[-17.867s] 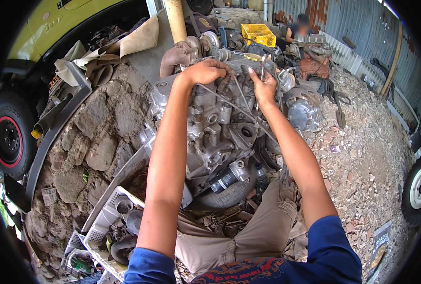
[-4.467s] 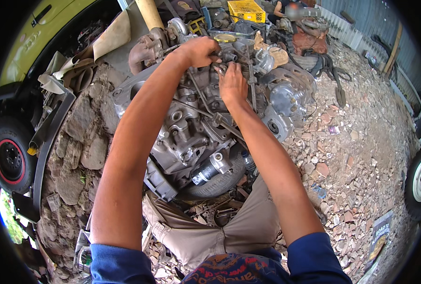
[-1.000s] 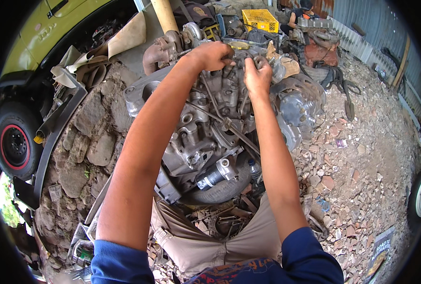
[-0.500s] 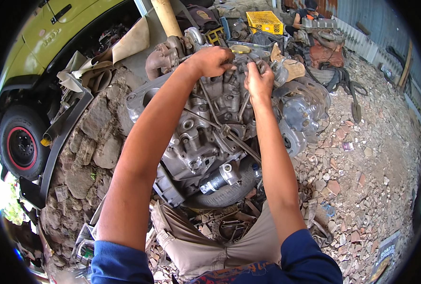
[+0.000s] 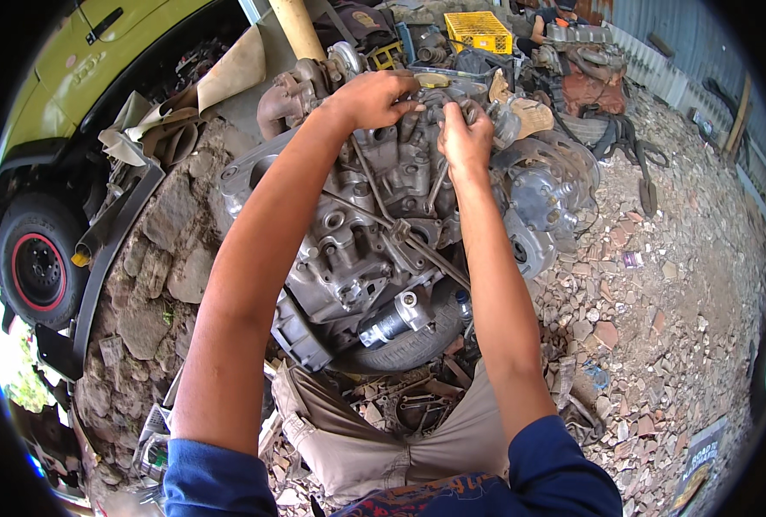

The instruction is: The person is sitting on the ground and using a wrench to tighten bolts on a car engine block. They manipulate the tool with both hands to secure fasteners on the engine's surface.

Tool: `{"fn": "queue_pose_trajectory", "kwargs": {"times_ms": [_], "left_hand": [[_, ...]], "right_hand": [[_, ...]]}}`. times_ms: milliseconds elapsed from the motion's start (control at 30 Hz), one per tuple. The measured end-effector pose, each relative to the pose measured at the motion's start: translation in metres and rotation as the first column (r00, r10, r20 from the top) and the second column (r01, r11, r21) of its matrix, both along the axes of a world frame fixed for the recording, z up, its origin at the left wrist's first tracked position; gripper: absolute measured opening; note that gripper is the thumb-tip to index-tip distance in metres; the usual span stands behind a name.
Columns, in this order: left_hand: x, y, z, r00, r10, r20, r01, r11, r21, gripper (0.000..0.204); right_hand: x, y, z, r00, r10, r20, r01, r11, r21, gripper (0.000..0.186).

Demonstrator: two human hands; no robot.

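Observation:
Both my arms reach over a grey metal engine (image 5: 336,250) to its far side. My left hand (image 5: 374,99) has its fingers curled and pressed together at the engine's top, on something too small to name. Close beside it, my right hand (image 5: 466,138) is closed, thumb up, around a part mostly hidden by the fingers. Just below the right hand, a thin metal wrench-like bar (image 5: 436,188) slants down to the engine; whether the hand grips it I cannot tell. Long metal rods (image 5: 370,177) lie across the engine. A silver cylindrical part (image 5: 393,320) sticks out at its near side.
The engine rests by a tyre (image 5: 426,349). Left are a stone wall (image 5: 172,215) and a green vehicle (image 5: 60,69). A rusty curved pipe (image 5: 281,108) stands far left of my hands. Beyond are a yellow crate (image 5: 478,33) and a person (image 5: 540,26). Rubble (image 5: 641,345) covers the right ground.
The view has shifted slightly, so the engine sits a little higher. My left fingers have lifted and straightened a little; my right hand keeps its closed hold at about the same spot.

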State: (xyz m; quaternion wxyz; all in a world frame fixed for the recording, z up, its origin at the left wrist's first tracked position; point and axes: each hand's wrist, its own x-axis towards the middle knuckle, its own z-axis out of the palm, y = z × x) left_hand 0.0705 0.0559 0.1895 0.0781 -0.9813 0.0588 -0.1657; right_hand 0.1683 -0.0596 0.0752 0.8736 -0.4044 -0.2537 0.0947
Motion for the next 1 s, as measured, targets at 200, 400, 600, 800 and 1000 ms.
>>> {"fn": "queue_pose_trajectory", "kwargs": {"times_ms": [200,400,600,800,1000], "left_hand": [[0.002,0.01,-0.008,1.0,0.005,0.008,-0.005,0.998,-0.064,0.04],[0.003,0.019,-0.012,0.981,0.143,-0.132,-0.148,0.989,-0.029,0.039],[0.0,0.012,-0.008,0.987,0.133,-0.085,-0.136,0.99,-0.027,0.033],[0.001,0.008,-0.007,0.986,0.143,-0.083,-0.148,0.988,-0.053,0.03],[0.003,0.012,-0.017,0.993,0.095,-0.064,-0.107,0.972,-0.21,0.033]], "right_hand": [[0.001,0.003,-0.002,0.997,-0.06,0.043,0.061,0.998,-0.029,0.017],[0.003,0.002,-0.002,0.999,-0.018,0.05,0.016,0.999,0.029,0.016],[-0.005,-0.004,0.001,0.997,0.077,-0.022,-0.076,0.997,0.013,0.015],[-0.001,-0.002,-0.003,0.996,-0.04,0.075,0.046,0.996,-0.076,0.02],[0.001,0.002,-0.005,0.983,-0.125,0.131,0.145,0.977,-0.155,0.024]]}}
